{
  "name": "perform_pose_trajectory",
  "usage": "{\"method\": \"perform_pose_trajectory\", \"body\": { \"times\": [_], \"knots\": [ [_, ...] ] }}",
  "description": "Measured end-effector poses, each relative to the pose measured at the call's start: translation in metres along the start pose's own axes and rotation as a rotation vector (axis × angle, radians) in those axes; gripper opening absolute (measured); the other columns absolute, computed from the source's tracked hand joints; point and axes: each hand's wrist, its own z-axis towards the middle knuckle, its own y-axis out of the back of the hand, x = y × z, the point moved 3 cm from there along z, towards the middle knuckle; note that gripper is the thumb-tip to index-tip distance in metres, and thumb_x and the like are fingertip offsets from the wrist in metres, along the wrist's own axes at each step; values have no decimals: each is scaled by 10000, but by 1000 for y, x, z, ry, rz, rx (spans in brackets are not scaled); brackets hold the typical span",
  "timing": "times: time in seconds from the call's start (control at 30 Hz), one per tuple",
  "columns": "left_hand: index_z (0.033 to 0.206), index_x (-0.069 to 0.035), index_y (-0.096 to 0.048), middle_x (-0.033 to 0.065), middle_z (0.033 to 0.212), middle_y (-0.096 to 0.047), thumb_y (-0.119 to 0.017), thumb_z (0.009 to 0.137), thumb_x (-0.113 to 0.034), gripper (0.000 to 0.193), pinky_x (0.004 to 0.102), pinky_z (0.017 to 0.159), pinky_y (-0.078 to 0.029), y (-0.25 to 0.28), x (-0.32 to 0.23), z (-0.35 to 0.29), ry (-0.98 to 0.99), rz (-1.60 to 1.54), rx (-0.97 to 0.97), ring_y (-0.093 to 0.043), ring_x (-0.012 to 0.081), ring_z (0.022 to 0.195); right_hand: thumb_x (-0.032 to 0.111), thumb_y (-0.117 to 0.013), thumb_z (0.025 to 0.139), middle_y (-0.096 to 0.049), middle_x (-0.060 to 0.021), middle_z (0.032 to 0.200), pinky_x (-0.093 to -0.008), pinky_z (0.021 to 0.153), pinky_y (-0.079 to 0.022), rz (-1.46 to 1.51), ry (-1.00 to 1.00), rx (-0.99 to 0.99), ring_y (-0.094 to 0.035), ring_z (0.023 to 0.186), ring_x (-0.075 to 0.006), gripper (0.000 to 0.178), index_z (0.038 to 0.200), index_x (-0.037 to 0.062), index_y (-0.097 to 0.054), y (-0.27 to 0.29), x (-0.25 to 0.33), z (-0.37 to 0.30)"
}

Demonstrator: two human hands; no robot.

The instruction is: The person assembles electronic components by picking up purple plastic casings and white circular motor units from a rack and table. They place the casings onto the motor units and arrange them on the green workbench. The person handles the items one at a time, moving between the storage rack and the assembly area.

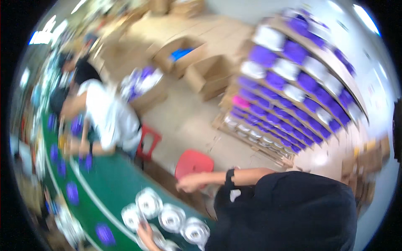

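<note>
Heavily blurred view, details limited. Left hand at 6 o'clock of frame, resting against cluster of round clear-and-white plastic containers on green-topped table; grip not discernible through blur. Right hand at 12 o'clock of that cluster, off the table edge, black wristband on forearm; fingers loosely bent, nothing seen in them, opening not determinable. Red plastic stool just beyond right hand at 12 o'clock. Small purple packs scattered along table toward 9 o'clock. Co-worker in white shirt leaning over table at 10 o'clock. Open brown cardboard boxes on floor at 12 o'clock. Slanted wooden rack of purple and white packs at 2 o'clock
</note>
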Motion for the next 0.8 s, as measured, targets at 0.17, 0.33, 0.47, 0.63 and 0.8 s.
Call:
{"method": "perform_pose_trajectory", "body": {
  "times": [0.17,0.33,0.47,0.63,0.8],
  "knots": [
    [1000,35,-654,149,926,-688,-554,869,-23,174,342,774,-510,-43,-157,-14,-369,-525,326,-654,246,862,132,-539,845,-657,-202,1001,-469,790,-498,45,-97,-366,-630,918,-362,247,1064,51,-621,20,-105,-190],
    [1008,4,-654,79,902,-687,-553,927,-35,136,285,719,-494,-75,-351,-80,-699,-513,680,-619,160,792,129,-535,873,-679,-150,989,-402,792,-498,169,-301,-744,-642,915,-287,295,1145,53,-620,45,-93,-426],
    [898,-14,-645,125,807,-656,-522,826,61,161,295,694,-488,-77,-475,-90,-992,-121,671,-614,187,752,101,-519,902,-683,-135,937,-337,738,-493,121,-459,-956,-643,830,-216,276,1149,37,-625,122,-10,-579],
    [853,-14,-644,158,795,-667,-565,764,17,122,367,683,-503,-29,-678,-124,-1443,-89,615,-639,287,730,121,-567,914,-693,-168,919,-378,732,-521,-348,-513,-979,-675,840,-297,209,1071,17,-657,230,115,-736],
    [730,-6,-584,138,750,-642,-552,723,34,52,353,673,-508,13,-847,-139,-1575,112,364,-655,292,726,110,-551,841,-681,-134,830,-420,699,-501,-939,-571,-827,-653,775,-309,206,1000,66,-675,368,134,-810]
  ]
}}
